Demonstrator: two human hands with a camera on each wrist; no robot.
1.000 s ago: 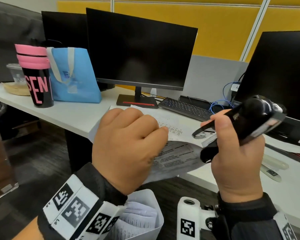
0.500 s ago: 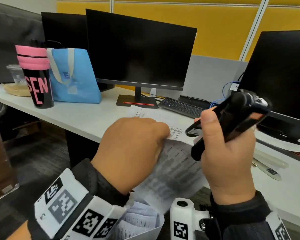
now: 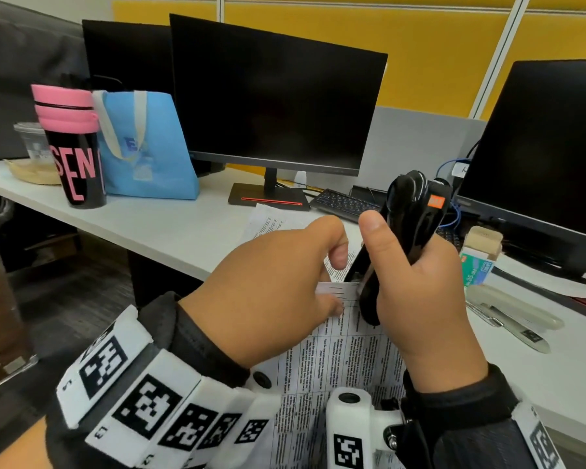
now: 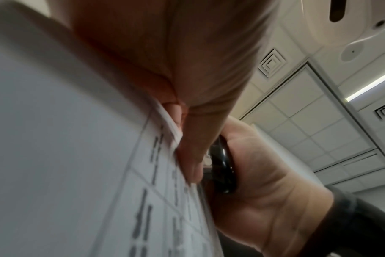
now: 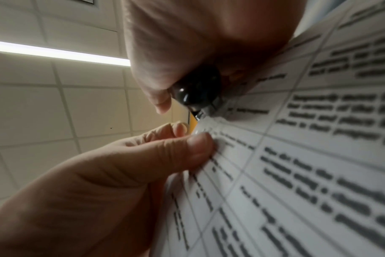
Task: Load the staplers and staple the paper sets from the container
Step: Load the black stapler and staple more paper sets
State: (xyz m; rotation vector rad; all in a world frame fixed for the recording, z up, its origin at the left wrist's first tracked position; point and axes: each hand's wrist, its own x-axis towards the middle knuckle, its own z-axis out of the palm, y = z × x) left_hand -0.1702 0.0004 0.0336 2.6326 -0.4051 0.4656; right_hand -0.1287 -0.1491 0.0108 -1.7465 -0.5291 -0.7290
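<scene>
My left hand [image 3: 274, 282] pinches the paper set [image 3: 345, 353] by its top corner, held in the air before the surface [image 3: 156, 225]. My right hand [image 3: 416, 292] grips the stapler [image 3: 406, 228], standing nearly upright, nose down over that corner, just beside my left fingertips.

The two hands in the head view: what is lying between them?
Between the left hand and right hand, the paper set's top edge sits, entering the black stapler; head view shows it.

A white desk [image 3: 170, 228] bears monitors [image 3: 278, 96], a keyboard [image 3: 344, 203], a blue bag [image 3: 146, 147], and a pink-lidded tumbler [image 3: 73, 147].
</scene>
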